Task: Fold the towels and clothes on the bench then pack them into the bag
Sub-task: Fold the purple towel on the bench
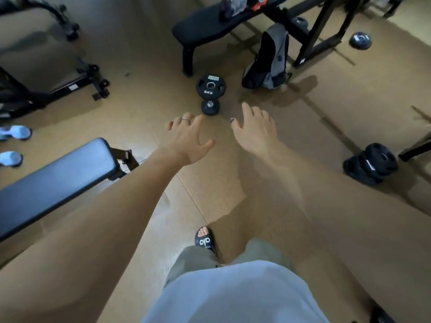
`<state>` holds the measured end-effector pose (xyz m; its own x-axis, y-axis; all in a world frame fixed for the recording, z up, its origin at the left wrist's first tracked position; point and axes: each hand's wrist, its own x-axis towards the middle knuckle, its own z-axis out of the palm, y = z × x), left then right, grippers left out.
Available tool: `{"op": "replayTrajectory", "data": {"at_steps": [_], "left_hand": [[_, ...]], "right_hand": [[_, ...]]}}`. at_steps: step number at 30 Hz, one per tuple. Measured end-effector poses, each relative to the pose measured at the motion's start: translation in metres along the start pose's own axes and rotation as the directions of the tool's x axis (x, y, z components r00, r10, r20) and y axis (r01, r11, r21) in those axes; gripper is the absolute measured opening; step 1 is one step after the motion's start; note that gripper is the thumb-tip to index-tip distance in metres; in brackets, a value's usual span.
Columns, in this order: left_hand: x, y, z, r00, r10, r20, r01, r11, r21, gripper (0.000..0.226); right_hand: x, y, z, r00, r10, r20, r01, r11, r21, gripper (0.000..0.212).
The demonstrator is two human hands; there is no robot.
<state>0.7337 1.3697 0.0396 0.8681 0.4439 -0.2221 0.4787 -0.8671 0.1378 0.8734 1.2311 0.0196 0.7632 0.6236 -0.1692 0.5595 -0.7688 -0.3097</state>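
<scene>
Bag (pixel 270 59) upright by bench (pixel 210 26), clothes (pixel 238 4) atop

Black padded bench (pixel 203 26) at top of view: a heap of crumpled clothes (pixel 240 4) lies on its far end (grey, dark and red-orange pieces; single items cannot be told apart). Near end of the pad bare.

Brown floor (pixel 291 159): grey-black backpack (pixel 268 59) stands upright just beside the bench. 1 weight plate (pixel 211 85) marked 5KG and 1 dumbbell (pixel 210 107) near the bench leg.
</scene>
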Motion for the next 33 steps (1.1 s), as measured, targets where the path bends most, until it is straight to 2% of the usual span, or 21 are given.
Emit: {"op": "replayTrajectory", "data": {"at_steps": [10, 22, 27, 33], "left_hand": [[0.224, -0.034, -0.063, 0.999, 0.048, 0.016, -0.048, 0.999, 0.025, 0.068], [0.504, -0.048, -0.127, 0.997, -0.076, -0.012, 0.076, 0.997, -0.024, 0.064], [0.616, -0.083, -0.152, 0.996, -0.092, -0.017, 0.092, 0.996, -0.022, 0.072], [0.767, -0.152, -0.171, 1.000, -0.004, -0.018, 0.004, 1.000, -0.014, 0.073]], "right_hand": [[0.230, -0.001, -0.035, 0.999, 0.037, -0.017, -0.037, 0.999, -0.003, 0.065], [0.539, 0.021, -0.090, 0.999, -0.047, -0.002, 0.047, 0.999, 0.000, 0.065], [0.659, 0.005, -0.103, 0.998, -0.066, 0.008, 0.066, 0.997, -0.025, 0.065], [0.807, -0.027, -0.091, 1.000, -0.002, 0.021, 0.002, 1.000, -0.025, 0.065]]}}
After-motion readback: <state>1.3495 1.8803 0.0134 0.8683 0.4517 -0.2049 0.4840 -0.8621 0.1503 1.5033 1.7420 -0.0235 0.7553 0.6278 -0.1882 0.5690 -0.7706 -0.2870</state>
